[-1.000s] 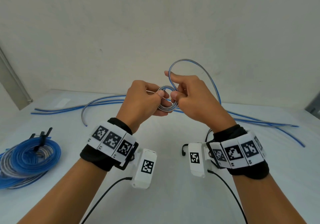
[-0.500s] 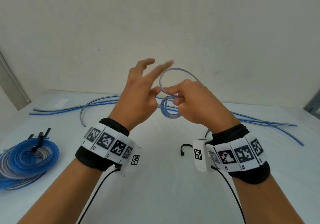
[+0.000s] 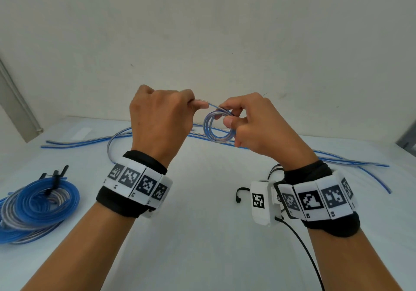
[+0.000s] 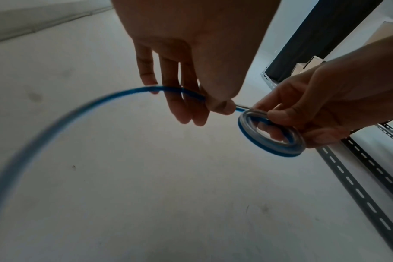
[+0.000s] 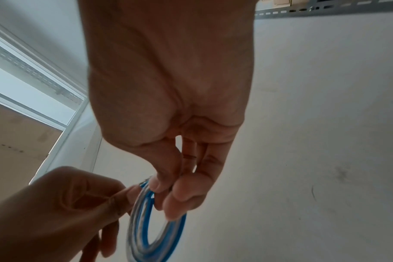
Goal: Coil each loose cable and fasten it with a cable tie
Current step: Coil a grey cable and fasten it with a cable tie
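Above the white counter (image 3: 202,234), between the two raised hands, hangs a small coil (image 3: 217,128) of blue and clear cable, a few turns wound into a tight ring. The right hand (image 3: 258,126) holds it: the thumb presses the near side of the ring and the curled fingers (image 5: 182,196) pass through and behind it, as the right wrist view shows. From the top of the coil a short straight run of the same cable (image 4: 83,108) leads to the left hand (image 3: 159,119), which pinches it between thumb and forefinger while the other fingers (image 4: 184,106) hang loosely straight. Beyond that pinch the cable sweeps away in a wide blurred arc in the left wrist view.

Farther back on the counter lie several loose cables (image 3: 349,162), long blue and clear strands running side to side behind the hands, one bending in a curve at the left. Near the left edge sits a pile of finished coils (image 3: 38,207), blue and clear, with black cable ties (image 3: 55,178) sticking up from the top one. Both wrists wear black bands with white marker tiles, and a black lead trails from the right wrist.
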